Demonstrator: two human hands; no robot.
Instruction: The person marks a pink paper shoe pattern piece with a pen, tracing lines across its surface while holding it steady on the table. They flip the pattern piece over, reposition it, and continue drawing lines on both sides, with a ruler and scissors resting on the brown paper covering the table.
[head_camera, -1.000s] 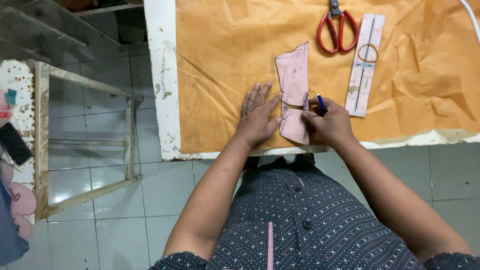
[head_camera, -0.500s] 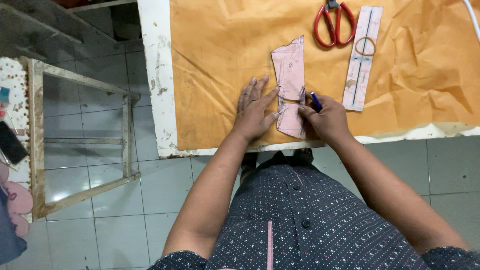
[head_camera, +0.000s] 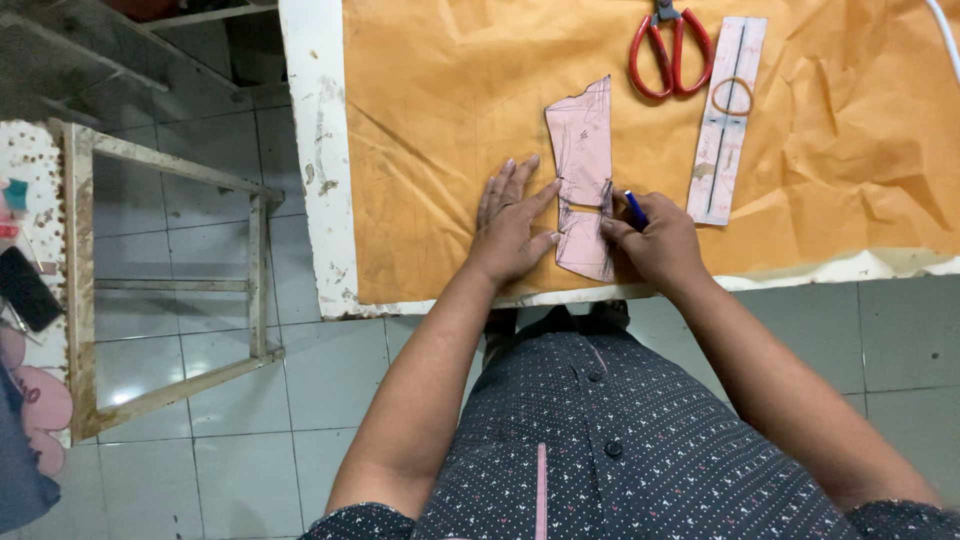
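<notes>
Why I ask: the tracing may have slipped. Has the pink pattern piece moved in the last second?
No. The pink pattern piece keeps its gap and angle to the red scissors, pinned by the left hand, right hand holding the pen.

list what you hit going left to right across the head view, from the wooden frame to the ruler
wooden frame → white table edge → left hand → pink paper pattern → right hand holding a blue pen → clear ruler
</notes>
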